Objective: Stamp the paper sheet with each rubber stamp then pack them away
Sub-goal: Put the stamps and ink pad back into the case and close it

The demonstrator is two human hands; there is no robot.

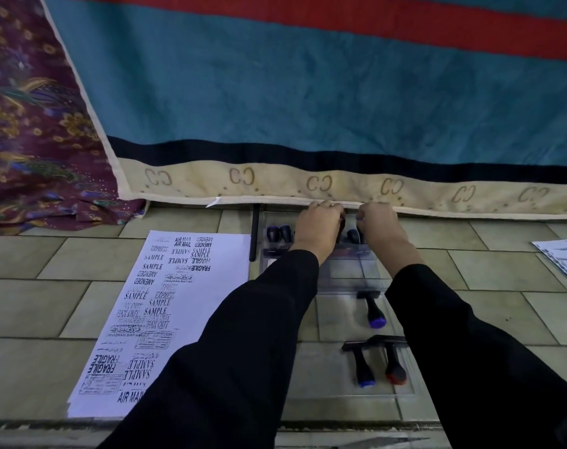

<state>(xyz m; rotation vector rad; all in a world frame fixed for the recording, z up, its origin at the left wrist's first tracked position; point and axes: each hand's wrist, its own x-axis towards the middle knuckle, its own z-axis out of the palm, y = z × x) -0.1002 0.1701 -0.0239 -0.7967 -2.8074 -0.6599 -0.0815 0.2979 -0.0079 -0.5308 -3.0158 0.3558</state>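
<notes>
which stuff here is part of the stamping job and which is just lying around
Job: stamped paper sheet; clear case; stamps standing in it; loose stamps nearer the person; left hand and right hand, both at the case's far end.

Lying about: striped blanket; flowered cloth; papers at the right edge; black stick beside the sheet.

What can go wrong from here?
1. The left sleeve passes over the stamped paper sheet; fresh ink might smear.
2. Three rubber stamps lie loose beside the right sleeve; pulling back could knock them.
3. The left hand and right hand hide the clear box far end, so a stamp may seat crooked.
</notes>
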